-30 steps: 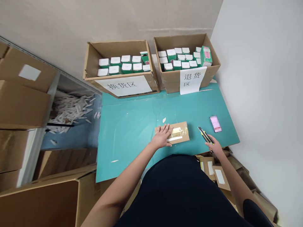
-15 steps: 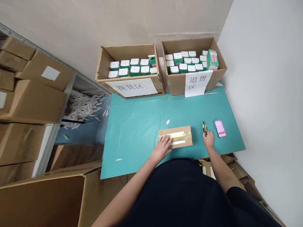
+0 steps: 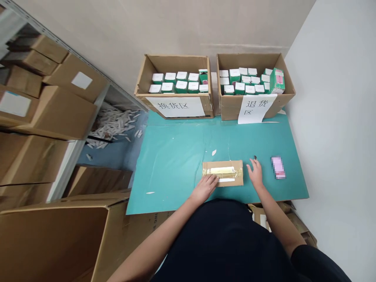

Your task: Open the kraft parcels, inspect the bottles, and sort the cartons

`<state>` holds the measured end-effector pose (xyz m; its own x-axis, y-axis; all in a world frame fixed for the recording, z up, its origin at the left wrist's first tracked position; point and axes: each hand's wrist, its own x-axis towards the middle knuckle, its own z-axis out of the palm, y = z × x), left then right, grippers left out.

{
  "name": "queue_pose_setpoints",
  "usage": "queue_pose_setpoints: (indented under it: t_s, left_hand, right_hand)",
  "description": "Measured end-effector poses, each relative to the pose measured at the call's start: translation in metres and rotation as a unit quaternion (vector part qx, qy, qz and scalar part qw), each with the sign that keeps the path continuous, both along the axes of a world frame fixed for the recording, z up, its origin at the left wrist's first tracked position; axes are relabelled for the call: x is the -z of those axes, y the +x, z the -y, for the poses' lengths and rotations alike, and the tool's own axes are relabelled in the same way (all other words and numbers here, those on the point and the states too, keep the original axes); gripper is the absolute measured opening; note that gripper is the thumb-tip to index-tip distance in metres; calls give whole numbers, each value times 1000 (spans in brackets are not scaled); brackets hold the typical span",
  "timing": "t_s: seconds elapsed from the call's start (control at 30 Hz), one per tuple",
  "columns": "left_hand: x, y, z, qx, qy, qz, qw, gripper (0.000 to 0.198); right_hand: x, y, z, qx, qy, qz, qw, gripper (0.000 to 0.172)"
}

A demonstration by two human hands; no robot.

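Note:
A small taped cardboard parcel (image 3: 238, 176) with pale label strips lies on the green table in front of me. My left hand (image 3: 205, 187) rests on its near left part, fingers laid out over the top. To the right of the parcel, my right hand (image 3: 255, 173) hovers low with its thumb and fingers apart, not touching the parcel. Only the dark tip of a utility knife (image 3: 255, 157) shows past the fingers; the rest is hidden behind the hand. A phone-like pink object (image 3: 278, 167), blurred out, lies farther right.
Two open cartons, a left one (image 3: 176, 58) and a right one (image 3: 249, 58), stand at the back with green-and-white boxes inside and paper signs in front. Shelved cartons (image 3: 64, 113) line the left. A large open box (image 3: 117, 231) stands at the lower left; a wall borders the right.
My right hand has shifted left and forward over the knife, its fingers spreading, and now covers most of it. The left hand stays on the parcel. The view has shifted somewhat.

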<state>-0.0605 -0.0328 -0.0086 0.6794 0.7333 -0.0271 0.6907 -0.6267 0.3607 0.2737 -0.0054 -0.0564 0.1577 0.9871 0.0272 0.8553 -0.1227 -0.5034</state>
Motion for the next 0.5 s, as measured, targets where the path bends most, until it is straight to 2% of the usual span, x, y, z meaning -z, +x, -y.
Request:
queue_pose_setpoints:
  t_s: [0.1,0.2,0.3,0.5]
  left_hand:
    - [-5,4,-3,2,-24,-18,1000,47]
    - [-9,9,-6,1,-39,-31,999,45]
    - [-11,14,-8,-2,-47,-36,998,43]
    - [-12,20,-9,-4,-43,-65,997,43]
  right_hand:
    - [-46,-37,-12,-209,2,21,978,43]
    - [-77,-69,-21,-345,-29,91,934,47]
    - [-85,-82,-28,-382,-59,155,909,52]
    - [-78,-77,-39,-387,-55,207,897,62]
